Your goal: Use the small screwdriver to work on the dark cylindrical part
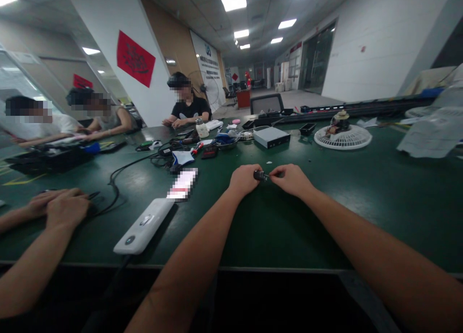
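Over the green table, my left hand [246, 178] is closed on a small black cylindrical part [259, 175], whose metallic end points right. My right hand [289, 177] is close beside it, thumb and fingertips pinched together at that end. What the right fingertips hold is too small to make out. The two hands are only a short gap apart, above the middle of the table. A small white scrap [268, 162] lies just beyond them.
A white power bank-like device [146, 227] and a lit phone [183, 183] lie left. Behind are a grey box [272, 137], a white fan grille [343, 138], cables and tools. Another person's hands [68, 207] rest at far left; three people sit beyond. The table edge [275, 270] runs in front.
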Action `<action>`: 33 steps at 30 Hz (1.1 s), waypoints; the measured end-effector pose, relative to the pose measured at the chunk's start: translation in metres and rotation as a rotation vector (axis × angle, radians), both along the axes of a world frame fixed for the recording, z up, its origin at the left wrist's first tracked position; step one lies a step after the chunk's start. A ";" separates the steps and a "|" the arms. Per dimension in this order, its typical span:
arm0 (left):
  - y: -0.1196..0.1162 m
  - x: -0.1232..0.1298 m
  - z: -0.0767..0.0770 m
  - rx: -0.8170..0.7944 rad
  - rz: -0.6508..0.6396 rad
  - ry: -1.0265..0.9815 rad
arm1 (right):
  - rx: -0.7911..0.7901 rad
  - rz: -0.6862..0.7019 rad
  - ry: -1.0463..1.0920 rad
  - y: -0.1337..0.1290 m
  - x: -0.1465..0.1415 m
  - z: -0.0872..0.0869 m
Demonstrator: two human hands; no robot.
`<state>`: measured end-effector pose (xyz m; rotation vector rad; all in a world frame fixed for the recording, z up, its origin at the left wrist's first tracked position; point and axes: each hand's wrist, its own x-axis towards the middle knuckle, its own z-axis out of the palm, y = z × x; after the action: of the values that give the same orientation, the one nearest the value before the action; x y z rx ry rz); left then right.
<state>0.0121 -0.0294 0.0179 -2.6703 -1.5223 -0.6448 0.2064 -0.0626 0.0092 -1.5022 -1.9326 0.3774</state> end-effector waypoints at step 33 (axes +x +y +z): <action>0.002 0.003 -0.005 -0.079 -0.157 -0.040 | 0.095 0.049 0.136 0.004 0.001 -0.002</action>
<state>0.0155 -0.0273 0.0127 -2.8754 -1.3853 -0.6605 0.2074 -0.0588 0.0075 -1.3369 -1.8566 0.3933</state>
